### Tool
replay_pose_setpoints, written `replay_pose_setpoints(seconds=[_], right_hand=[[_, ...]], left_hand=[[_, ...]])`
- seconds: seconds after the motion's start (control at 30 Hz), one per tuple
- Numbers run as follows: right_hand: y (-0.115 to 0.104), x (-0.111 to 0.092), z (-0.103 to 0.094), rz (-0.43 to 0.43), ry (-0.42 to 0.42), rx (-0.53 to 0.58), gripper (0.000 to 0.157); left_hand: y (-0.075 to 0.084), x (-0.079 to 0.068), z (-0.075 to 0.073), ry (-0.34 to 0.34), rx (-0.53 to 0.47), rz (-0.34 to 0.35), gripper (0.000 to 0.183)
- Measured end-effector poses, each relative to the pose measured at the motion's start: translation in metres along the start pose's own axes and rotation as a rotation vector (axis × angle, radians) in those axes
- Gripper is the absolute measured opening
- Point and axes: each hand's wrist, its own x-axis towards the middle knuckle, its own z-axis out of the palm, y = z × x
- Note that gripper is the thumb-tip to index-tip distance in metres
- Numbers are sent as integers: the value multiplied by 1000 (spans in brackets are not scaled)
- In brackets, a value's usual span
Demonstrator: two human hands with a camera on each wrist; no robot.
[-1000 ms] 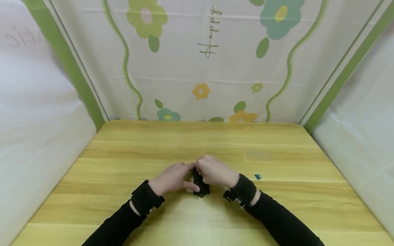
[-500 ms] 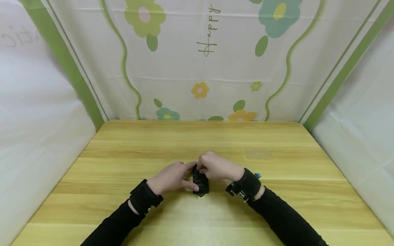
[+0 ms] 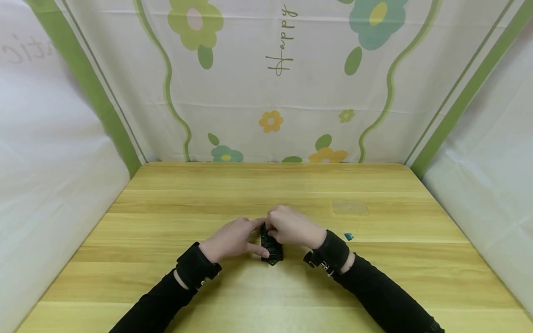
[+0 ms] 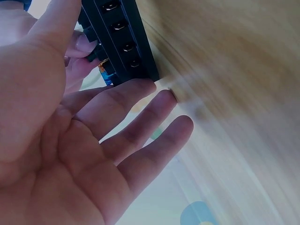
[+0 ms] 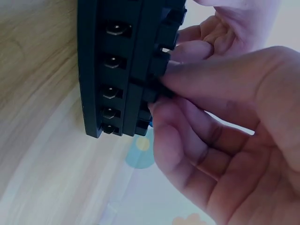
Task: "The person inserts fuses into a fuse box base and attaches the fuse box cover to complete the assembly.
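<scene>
A black fuse block (image 3: 275, 253), with a row of screw terminals along its side in both wrist views, lies on the table in front of me. My left hand (image 3: 233, 238) holds it from the left, thumb over the near end and index finger at the far end; its other fingers (image 4: 154, 150) stretch out beside it. My right hand (image 3: 293, 226) is over the far half, where thumb and curled index finger pinch a small dark part (image 5: 161, 88) on the block's top. Fingertips hide most of that part. A bit of blue and orange (image 4: 106, 72) shows near the block's end.
Right of my right hand, small blue pieces (image 3: 349, 236) lie on the wooden table (image 3: 187, 194). Behind them is a flat clear plastic cover (image 3: 350, 207). Fabric walls (image 3: 250, 83) with flower prints stand along the back and both sides.
My right hand has shifted slightly up and to the right, its wrist swinging out and partly back, uncovering the small blue pieces again. The left hand and the fuse block have stayed nearly in place.
</scene>
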Motion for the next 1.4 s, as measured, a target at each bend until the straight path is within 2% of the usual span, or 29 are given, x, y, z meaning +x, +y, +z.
replay_pose_setpoints(seconds=[0.4,0.7,0.9,1.07,1.4], right_hand=[[-8,-1,4,30,35,-64,37],[-9,-2,3,26,43,-52,43],[-7,-1,1,19,11,-8,33],[-5,-2,-2,17,-34,3,36],[-7,-4,-2,37,-21,-45,34]], left_hand=[[3,-2,-1,8,-4,12,78],[3,-1,0,1,-4,8,75],[4,-3,-1,4,-11,8,75],[3,-4,0,5,-11,7,79],[3,-2,0,6,-13,14,78]])
